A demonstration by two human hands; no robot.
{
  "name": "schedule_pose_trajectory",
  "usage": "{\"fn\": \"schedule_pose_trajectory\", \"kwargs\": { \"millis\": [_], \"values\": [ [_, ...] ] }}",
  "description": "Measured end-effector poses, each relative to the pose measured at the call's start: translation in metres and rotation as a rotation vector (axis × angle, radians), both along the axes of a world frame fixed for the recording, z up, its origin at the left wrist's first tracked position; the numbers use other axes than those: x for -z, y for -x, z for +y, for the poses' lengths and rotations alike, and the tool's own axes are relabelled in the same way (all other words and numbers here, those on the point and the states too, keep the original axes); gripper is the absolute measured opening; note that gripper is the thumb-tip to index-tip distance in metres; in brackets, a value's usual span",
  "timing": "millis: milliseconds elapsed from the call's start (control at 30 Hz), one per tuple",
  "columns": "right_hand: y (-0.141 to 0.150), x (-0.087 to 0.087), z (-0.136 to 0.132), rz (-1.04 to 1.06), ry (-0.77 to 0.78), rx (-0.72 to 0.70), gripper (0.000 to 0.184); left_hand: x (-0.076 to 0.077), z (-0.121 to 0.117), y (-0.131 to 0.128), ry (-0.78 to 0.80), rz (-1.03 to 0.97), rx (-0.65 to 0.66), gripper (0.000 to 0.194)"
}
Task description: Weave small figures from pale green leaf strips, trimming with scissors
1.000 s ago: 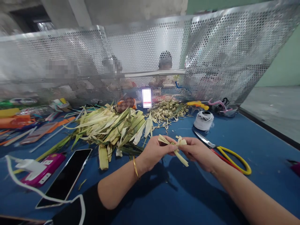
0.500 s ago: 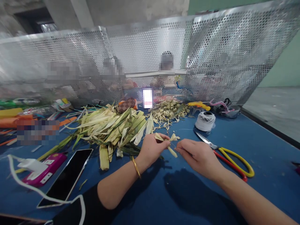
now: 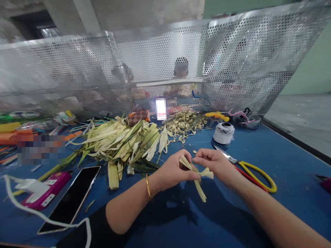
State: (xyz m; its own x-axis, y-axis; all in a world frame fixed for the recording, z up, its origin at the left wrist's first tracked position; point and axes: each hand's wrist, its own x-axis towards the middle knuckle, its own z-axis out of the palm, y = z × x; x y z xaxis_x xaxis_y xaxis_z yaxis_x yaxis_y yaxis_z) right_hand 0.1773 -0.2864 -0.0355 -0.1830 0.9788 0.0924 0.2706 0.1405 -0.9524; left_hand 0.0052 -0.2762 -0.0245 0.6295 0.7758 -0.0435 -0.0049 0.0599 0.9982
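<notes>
My left hand (image 3: 178, 170) pinches a small tied piece of pale corn husk (image 3: 200, 191) between thumb and fingers, its strips sticking out several ways. Close beside it is my right hand (image 3: 213, 163), thumb and fingertips pressed together; whatever they hold is too fine or hidden to make out. A spool of white thread (image 3: 223, 133) stands beyond the right hand, and a thin strand runs from it to the left. Scissors (image 3: 254, 172) with one yellow and one red handle lie partly behind my right forearm, blades apart.
A heap of corn husks (image 3: 121, 137) spreads left of centre, with husk scraps (image 3: 183, 125) behind. A phone (image 3: 69, 199), a purple power strip (image 3: 50, 194) and its white cable lie at left. A yellow glue gun (image 3: 217, 115) rests before the perforated metal screen (image 3: 160, 44).
The husk piece has come nearer and turned in my left hand, its strips now pointing right and down. My right hand has moved slightly up and left. The view has shifted a little.
</notes>
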Motion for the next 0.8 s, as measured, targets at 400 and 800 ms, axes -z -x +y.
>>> {"fn": "schedule_pose_trajectory", "kwargs": {
  "millis": [400,800],
  "values": [
    [0.003,0.007,-0.012,-0.628,-0.528,0.071,0.022,-0.001,0.014,-0.002,-0.019,0.006,-0.489,0.011],
    [0.003,-0.004,-0.019,-0.575,-0.728,0.000,0.027,-0.003,0.012,0.000,-0.083,0.172,-0.359,0.012]
  ]
}}
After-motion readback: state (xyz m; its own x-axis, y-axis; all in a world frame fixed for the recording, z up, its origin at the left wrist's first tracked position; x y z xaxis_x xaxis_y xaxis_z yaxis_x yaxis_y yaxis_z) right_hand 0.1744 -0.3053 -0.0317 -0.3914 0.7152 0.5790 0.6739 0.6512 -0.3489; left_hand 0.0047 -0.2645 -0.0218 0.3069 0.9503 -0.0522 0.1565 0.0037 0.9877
